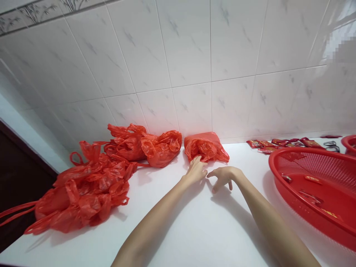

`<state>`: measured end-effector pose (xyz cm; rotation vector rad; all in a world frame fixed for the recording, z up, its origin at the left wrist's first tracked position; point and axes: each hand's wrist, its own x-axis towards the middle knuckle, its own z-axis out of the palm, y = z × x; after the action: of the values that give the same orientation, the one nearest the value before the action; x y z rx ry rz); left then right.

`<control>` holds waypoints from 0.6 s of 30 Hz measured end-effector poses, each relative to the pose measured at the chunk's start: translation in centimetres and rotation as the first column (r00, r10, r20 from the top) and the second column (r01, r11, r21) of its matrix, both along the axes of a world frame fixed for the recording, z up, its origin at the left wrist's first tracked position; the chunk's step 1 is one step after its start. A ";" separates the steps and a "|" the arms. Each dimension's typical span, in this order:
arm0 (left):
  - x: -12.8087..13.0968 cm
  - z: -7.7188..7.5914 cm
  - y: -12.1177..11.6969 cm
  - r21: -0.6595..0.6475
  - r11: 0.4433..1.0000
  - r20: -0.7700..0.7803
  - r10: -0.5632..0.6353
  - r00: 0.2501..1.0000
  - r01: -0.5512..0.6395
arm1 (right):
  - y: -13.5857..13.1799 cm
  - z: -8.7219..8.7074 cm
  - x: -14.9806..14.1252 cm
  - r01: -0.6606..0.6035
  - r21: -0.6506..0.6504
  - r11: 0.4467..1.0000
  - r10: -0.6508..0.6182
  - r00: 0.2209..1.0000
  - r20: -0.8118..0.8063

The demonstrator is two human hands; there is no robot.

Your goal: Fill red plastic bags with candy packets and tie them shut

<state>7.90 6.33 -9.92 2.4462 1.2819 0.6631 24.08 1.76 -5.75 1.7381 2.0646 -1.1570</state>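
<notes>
White tabletop (pixel 180 230) before marbled tiles (pixel 189 44): my left hand (pixel 197 170), loosely curled, reaches the crumpled red plastic bag (pixel 205 142) at far centre; I can't tell if it grips. My right hand (pixel 222 175) hangs half-open, empty. I judge this a reach; thin film calls for pinching.

White surface (pixel 178 230): a heap of red bags (pixel 86 193) is laid near the left edge. More bags (pixel 161 150) and one bunched bag (pixel 204 144) are ranged along the back edge; farther right, small packets (pixel 265 144) are scattered behind a red basket (pixel 289 193). A second basket (pixel 349 142) is partly seen.
</notes>
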 end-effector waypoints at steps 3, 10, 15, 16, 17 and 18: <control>1.0 -0.8 -0.3 -0.021 1.000 0.049 0.003 0.999 -0.002 | -0.3 0.1 -0.1 0.008 0.003 1.000 -0.008 1.000 0.013; -1.2 4.1 -2.5 -0.067 0.995 0.702 -0.001 0.713 0.068 | -0.3 1.4 3.9 0.146 0.057 0.988 -0.138 0.982 -0.127; -3.7 7.8 -4.1 -0.237 0.933 0.921 0.128 0.368 0.270 | -1.2 3.3 5.8 0.189 0.256 0.948 -0.092 0.933 -0.349; -4.0 8.2 -4.4 -0.263 0.918 0.928 0.156 0.339 0.297 | -1.6 3.8 5.8 0.185 0.283 0.941 -0.053 0.908 -0.416; -4.1 8.4 -4.6 -0.283 0.903 0.931 0.178 0.318 0.324 | -2.0 4.3 5.9 0.192 0.314 0.930 -0.021 0.879 -0.476; -4.2 8.6 -4.8 -0.297 0.889 0.934 0.193 0.302 0.349 | -2.5 4.8 5.8 0.214 0.351 0.912 0.003 0.850 -0.526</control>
<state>3.73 1.51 -1.35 1.1906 0.6219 1.3268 29.90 -0.73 -0.96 1.8883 2.7146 -1.4485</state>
